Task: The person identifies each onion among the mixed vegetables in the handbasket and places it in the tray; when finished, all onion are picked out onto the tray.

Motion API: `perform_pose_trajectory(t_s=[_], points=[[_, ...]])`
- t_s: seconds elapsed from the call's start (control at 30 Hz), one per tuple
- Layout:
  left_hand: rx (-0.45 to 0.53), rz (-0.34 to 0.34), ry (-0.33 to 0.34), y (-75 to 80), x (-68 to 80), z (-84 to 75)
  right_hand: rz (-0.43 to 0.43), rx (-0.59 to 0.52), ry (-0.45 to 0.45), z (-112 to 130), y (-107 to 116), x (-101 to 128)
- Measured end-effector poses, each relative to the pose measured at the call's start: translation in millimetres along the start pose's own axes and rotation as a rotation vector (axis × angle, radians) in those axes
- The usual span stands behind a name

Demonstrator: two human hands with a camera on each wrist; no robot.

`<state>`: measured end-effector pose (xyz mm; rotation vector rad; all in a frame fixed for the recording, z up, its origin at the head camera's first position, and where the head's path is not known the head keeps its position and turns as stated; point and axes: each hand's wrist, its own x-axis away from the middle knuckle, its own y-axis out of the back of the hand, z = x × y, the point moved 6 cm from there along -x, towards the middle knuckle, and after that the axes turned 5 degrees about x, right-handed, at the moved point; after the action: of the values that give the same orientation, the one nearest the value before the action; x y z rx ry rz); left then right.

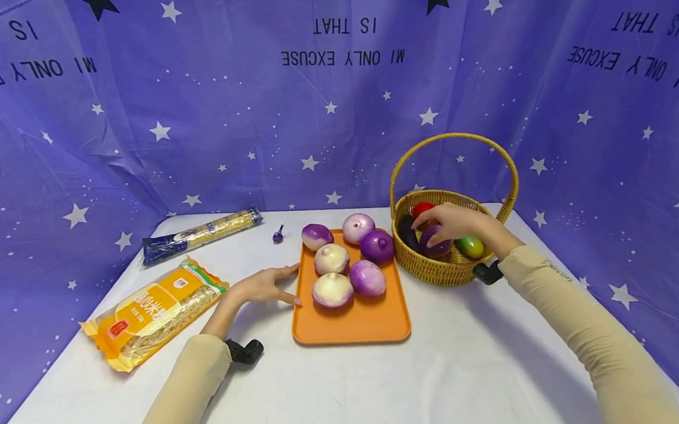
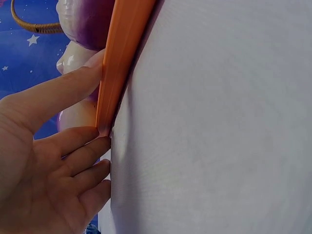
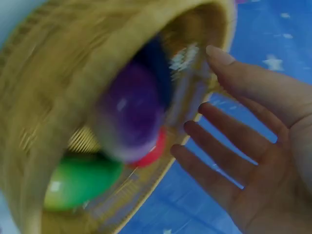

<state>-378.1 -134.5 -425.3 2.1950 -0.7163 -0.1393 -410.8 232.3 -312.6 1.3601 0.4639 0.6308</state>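
Note:
My left hand [image 1: 264,286] rests at the left edge of an orange tray [image 1: 353,323]. In the left wrist view its thumb lies over the tray's rim [image 2: 122,53], with fingertips against the outer side. Several purple and whitish onions [image 1: 368,277] sit on the tray. Over the wicker basket [image 1: 441,272] reaches my right hand [image 1: 455,220], its fingers spread and apart from the contents in the right wrist view. Below it in the basket lies a purple onion [image 3: 131,114], beside a dark, long eggplant-like piece [image 1: 408,232], a red piece [image 1: 422,208] and a green-yellow mango-like fruit [image 3: 80,183].
At the left lie an orange-yellow bag of noodles [image 1: 154,313] and a long packet of dry noodles [image 1: 202,236]. A tiny purple onion-like piece [image 1: 278,236] is behind the tray's left side. The basket's tall handle [image 1: 451,136] arches over its opening.

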Motion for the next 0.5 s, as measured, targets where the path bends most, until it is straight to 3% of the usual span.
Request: perform_pose_trajectory(t_s=[0.23,0.5], points=[[0.003,0.005,0.003,-0.8,0.4,-1.1,0.132,0.056,-0.076,-24,-6,-5],[-0.002,0.011,0.015,-0.2,0.5,-0.5,0.194,0.099,-0.109,-39,-15,-12]])
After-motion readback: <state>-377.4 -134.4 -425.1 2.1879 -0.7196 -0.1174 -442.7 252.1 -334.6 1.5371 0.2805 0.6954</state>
